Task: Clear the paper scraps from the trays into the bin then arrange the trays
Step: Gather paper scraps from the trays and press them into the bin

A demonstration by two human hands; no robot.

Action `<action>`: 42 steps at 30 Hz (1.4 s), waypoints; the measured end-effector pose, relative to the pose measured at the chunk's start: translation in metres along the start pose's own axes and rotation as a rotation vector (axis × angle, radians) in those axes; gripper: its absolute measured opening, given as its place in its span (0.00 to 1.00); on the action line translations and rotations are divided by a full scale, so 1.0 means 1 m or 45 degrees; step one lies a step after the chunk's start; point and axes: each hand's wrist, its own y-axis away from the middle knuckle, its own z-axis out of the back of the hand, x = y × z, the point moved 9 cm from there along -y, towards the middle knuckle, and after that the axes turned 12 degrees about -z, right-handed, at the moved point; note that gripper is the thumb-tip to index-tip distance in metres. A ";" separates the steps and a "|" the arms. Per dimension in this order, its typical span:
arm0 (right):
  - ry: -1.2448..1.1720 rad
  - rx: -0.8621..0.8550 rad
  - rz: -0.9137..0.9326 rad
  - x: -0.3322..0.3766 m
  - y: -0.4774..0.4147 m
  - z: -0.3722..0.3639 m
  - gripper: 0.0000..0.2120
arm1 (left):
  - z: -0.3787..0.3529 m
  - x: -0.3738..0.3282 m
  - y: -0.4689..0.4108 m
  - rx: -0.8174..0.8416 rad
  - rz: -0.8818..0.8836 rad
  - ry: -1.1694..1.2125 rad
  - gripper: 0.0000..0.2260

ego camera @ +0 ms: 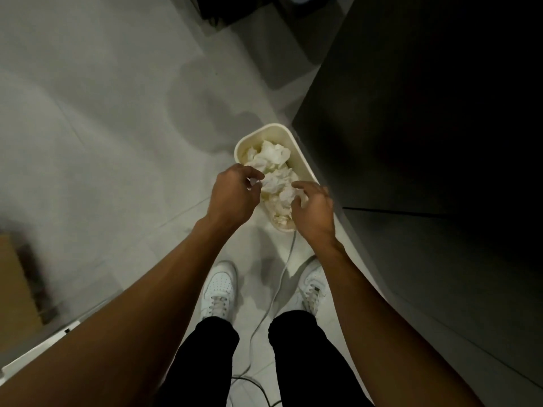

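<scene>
Looked like an office, grey tiled floor (pixel 88 113), dark cabinet (pixel 426 113), loose cable (pixel 276 289), cardboard box (pixel 14 289), wastepaper bin (pixel 299 168).

No text, label, brand, number or sign can be read anywhere in the frame. The cream bin (pixel 305 160) at centre and the white shoes (pixel 219 289) at lower centre show only plain surfaces. The brown cardboard (pixel 14 289) at the left edge is too blurred to show any print.
</scene>
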 end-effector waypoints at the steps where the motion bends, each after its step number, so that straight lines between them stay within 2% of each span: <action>1: -0.004 -0.064 0.028 0.000 0.003 0.011 0.16 | -0.002 -0.004 -0.002 0.009 -0.010 -0.005 0.08; 4: 0.016 -0.180 0.080 -0.008 0.003 0.030 0.21 | -0.012 -0.014 -0.010 0.061 -0.053 -0.034 0.09; 9: 0.195 0.017 0.038 -0.025 -0.007 0.014 0.30 | -0.048 -0.026 -0.030 0.215 -0.260 -0.264 0.10; 13: 0.187 0.034 0.033 -0.028 -0.012 0.015 0.30 | -0.087 -0.026 -0.039 0.433 -0.380 -0.516 0.12; 19: 0.202 0.040 0.034 -0.031 -0.012 0.015 0.30 | -0.119 -0.001 -0.036 0.767 -0.379 -0.921 0.12; 21: 0.201 0.075 0.023 -0.030 -0.010 0.016 0.31 | -0.120 -0.001 -0.036 0.806 -0.376 -0.883 0.14; 25: 0.197 0.116 -0.021 -0.021 -0.001 0.029 0.30 | -0.093 -0.009 -0.037 0.697 -0.249 -0.584 0.18; 30: 0.150 0.132 -0.124 0.009 0.030 0.063 0.27 | -0.035 -0.042 -0.020 0.550 -0.191 -0.349 0.16; 38: -0.187 0.136 -0.291 0.093 0.093 0.146 0.29 | 0.080 -0.143 0.017 0.382 -0.197 -0.163 0.14; 42: -0.334 0.094 -0.301 0.146 0.139 0.194 0.30 | 0.148 -0.206 0.034 0.316 -0.184 -0.044 0.14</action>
